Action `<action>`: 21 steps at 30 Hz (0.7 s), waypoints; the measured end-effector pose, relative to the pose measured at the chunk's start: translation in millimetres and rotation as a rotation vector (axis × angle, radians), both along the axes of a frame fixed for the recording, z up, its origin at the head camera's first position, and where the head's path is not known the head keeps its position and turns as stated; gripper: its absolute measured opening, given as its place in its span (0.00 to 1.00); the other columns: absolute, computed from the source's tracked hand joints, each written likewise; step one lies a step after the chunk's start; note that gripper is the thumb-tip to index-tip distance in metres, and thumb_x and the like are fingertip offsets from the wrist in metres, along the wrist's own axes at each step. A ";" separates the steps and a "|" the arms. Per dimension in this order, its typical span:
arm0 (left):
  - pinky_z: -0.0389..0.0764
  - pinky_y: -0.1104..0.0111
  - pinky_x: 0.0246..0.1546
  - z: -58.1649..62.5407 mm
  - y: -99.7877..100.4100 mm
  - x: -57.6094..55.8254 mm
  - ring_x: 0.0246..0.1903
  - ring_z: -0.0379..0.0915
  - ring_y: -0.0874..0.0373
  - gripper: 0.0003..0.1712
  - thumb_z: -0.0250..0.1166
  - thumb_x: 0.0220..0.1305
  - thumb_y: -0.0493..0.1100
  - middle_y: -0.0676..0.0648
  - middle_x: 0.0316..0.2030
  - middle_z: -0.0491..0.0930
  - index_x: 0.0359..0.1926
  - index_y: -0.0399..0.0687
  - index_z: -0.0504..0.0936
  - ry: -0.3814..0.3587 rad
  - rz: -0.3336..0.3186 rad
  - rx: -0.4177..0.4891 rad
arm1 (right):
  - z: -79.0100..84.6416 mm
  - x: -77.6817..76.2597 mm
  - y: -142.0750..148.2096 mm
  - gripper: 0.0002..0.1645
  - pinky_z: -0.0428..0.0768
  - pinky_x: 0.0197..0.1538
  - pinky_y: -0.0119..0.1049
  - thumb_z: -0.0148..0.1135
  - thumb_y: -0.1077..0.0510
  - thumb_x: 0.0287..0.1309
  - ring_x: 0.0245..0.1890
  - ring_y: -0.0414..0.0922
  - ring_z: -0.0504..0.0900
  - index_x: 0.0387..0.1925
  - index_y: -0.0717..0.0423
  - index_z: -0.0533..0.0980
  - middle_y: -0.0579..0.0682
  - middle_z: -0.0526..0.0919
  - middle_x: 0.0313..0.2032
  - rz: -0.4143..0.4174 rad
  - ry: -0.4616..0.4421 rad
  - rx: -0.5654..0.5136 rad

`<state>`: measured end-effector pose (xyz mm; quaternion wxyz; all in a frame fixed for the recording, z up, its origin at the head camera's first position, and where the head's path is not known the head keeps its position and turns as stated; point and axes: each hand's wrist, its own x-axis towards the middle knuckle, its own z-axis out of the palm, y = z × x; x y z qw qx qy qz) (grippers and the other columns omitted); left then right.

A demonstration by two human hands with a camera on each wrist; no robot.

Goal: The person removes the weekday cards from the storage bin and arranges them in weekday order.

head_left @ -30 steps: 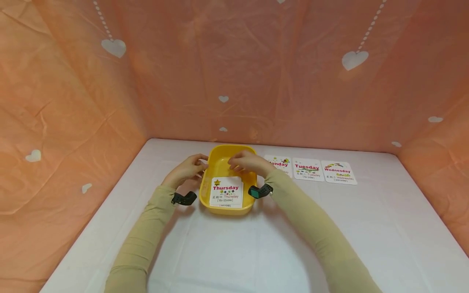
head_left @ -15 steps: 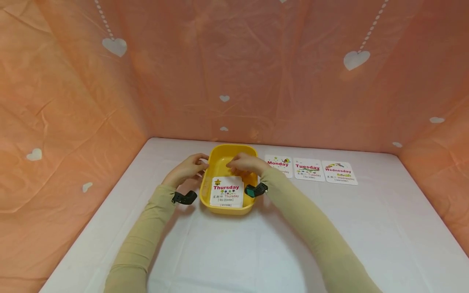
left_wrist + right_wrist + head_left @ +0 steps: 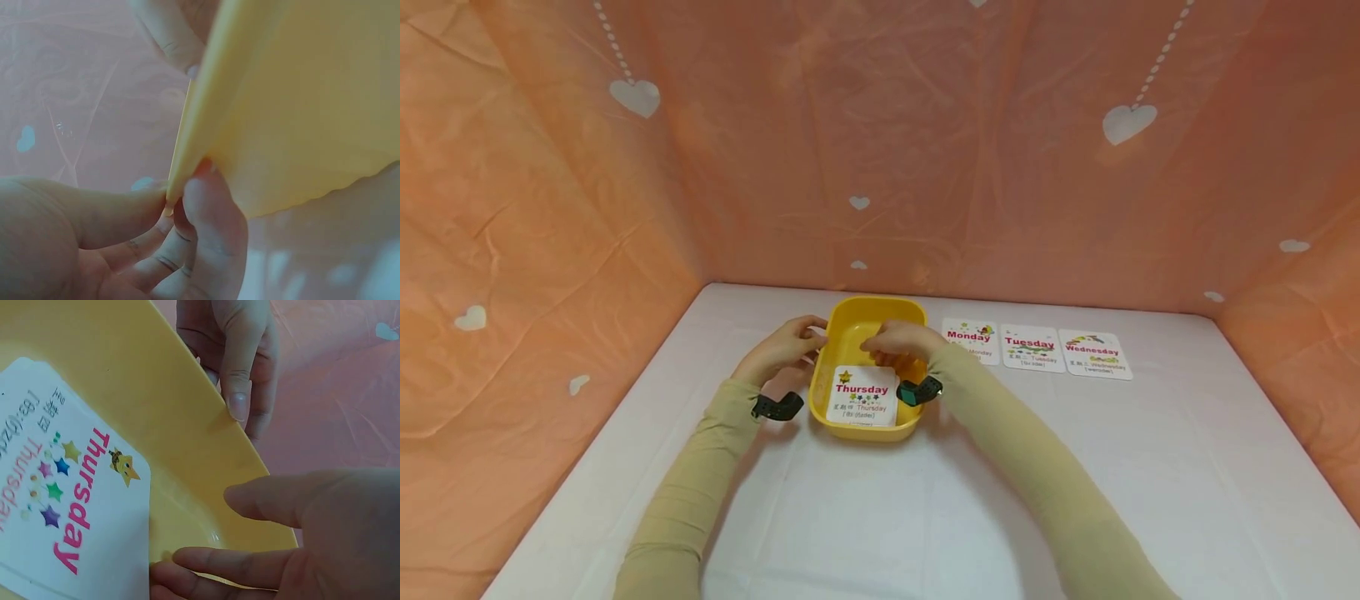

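Note:
A yellow plastic tray [image 3: 850, 329] stands on the white tabletop. My left hand [image 3: 781, 348] is at its left rim; the left wrist view shows thumb and index finger pinching the rim [image 3: 206, 112]. White square cards lie stacked in the near half of the tray, with a Thursday card [image 3: 862, 396] on top, face up. My right hand [image 3: 904, 342] reaches into the tray over its right side. In the right wrist view its thumb and fingers are spread apart, and the lower fingertips [image 3: 165, 575] are right at the edge of the Thursday card.
Right of the tray, Monday [image 3: 970, 340], Tuesday [image 3: 1032, 347] and Wednesday [image 3: 1095, 354] cards lie face up in a row. A pink-orange cloth [image 3: 880, 150] with white hearts hangs behind the table and along both sides.
My right hand has shifted slightly left and nearer inside the tray. The Thursday card has slid a little toward the near end, covering more of the card beneath. My left hand has stayed put.

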<state>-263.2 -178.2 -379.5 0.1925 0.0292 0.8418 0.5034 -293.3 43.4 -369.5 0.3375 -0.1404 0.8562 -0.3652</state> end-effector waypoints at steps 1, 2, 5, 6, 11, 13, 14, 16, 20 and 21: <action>0.80 0.65 0.33 -0.2 0.1 -0.1 0.34 0.77 0.51 0.24 0.53 0.73 0.40 0.35 0.42 0.76 0.65 0.37 0.63 0.001 0.001 0.002 | 0.3 0.6 -0.3 0.25 0.68 0.34 0.39 0.55 0.47 0.64 0.27 0.48 0.70 0.37 0.69 0.77 0.55 0.76 0.28 0.006 -0.002 0.006; 0.80 0.65 0.33 -0.4 0.1 -0.1 0.34 0.77 0.51 0.24 0.53 0.73 0.40 0.35 0.42 0.76 0.65 0.37 0.63 0.003 0.001 0.004 | 0.5 1.4 -0.6 0.25 0.68 0.34 0.39 0.55 0.47 0.65 0.27 0.48 0.70 0.37 0.69 0.77 0.55 0.76 0.29 0.011 -0.008 0.009; 0.79 0.64 0.33 -0.8 0.1 0.1 0.33 0.77 0.51 0.24 0.53 0.72 0.40 0.35 0.42 0.76 0.65 0.37 0.63 0.004 0.000 0.006 | 0.7 3.7 -1.1 0.25 0.69 0.35 0.39 0.55 0.47 0.65 0.28 0.48 0.70 0.38 0.70 0.76 0.55 0.76 0.29 0.022 -0.020 0.011; 0.79 0.65 0.32 -0.9 0.2 0.2 0.33 0.77 0.51 0.23 0.53 0.72 0.40 0.35 0.42 0.76 0.65 0.37 0.63 0.003 0.003 0.009 | 0.8 4.5 -1.1 0.26 0.68 0.36 0.39 0.55 0.47 0.65 0.28 0.48 0.70 0.38 0.71 0.76 0.55 0.76 0.29 0.025 -0.025 0.010; 0.78 0.66 0.32 -1.3 0.5 1.3 0.33 0.77 0.51 0.23 0.54 0.72 0.41 0.37 0.42 0.77 0.64 0.39 0.63 0.004 0.011 -0.008 | -0.4 6.5 -1.4 0.26 0.64 0.35 0.39 0.55 0.47 0.66 0.27 0.48 0.67 0.39 0.71 0.77 0.54 0.73 0.28 0.049 -0.041 0.019; 0.78 0.66 0.32 -1.5 0.4 1.4 0.33 0.77 0.51 0.23 0.54 0.72 0.41 0.37 0.42 0.77 0.64 0.39 0.64 0.009 0.010 -0.014 | -1.2 6.0 -1.2 0.24 0.63 0.34 0.38 0.55 0.48 0.65 0.26 0.47 0.66 0.36 0.69 0.78 0.53 0.71 0.26 0.072 -0.041 0.024; 0.78 0.66 0.32 -1.7 0.4 1.3 0.33 0.77 0.51 0.23 0.54 0.72 0.41 0.37 0.42 0.77 0.64 0.39 0.64 0.011 0.010 -0.013 | -1.7 5.5 -1.0 0.22 0.63 0.33 0.38 0.56 0.49 0.65 0.25 0.47 0.66 0.33 0.67 0.77 0.53 0.70 0.25 0.087 -0.039 0.026; 0.78 0.66 0.31 -2.0 0.0 1.2 0.33 0.77 0.51 0.23 0.53 0.72 0.41 0.37 0.41 0.78 0.64 0.38 0.64 0.014 0.009 -0.009 | -2.8 4.1 -0.6 0.18 0.61 0.31 0.37 0.57 0.52 0.64 0.23 0.46 0.64 0.28 0.64 0.76 0.51 0.68 0.22 0.125 -0.029 0.033; 0.78 0.66 0.30 -2.4 -0.5 0.9 0.32 0.78 0.52 0.24 0.53 0.72 0.40 0.36 0.41 0.78 0.65 0.36 0.63 0.014 0.002 0.012 | -4.2 2.0 1.0 0.09 0.60 0.28 0.35 0.60 0.59 0.61 0.21 0.45 0.62 0.28 0.61 0.77 0.49 0.66 0.19 0.176 -0.002 0.039; 0.78 0.66 0.30 1.2 1.0 2.6 0.33 0.78 0.50 0.24 0.53 0.72 0.40 0.36 0.41 0.77 0.65 0.36 0.63 0.009 0.003 0.015 | -4.2 1.9 1.5 0.06 0.61 0.27 0.34 0.61 0.61 0.59 0.21 0.44 0.63 0.30 0.61 0.79 0.49 0.68 0.20 0.177 0.011 0.042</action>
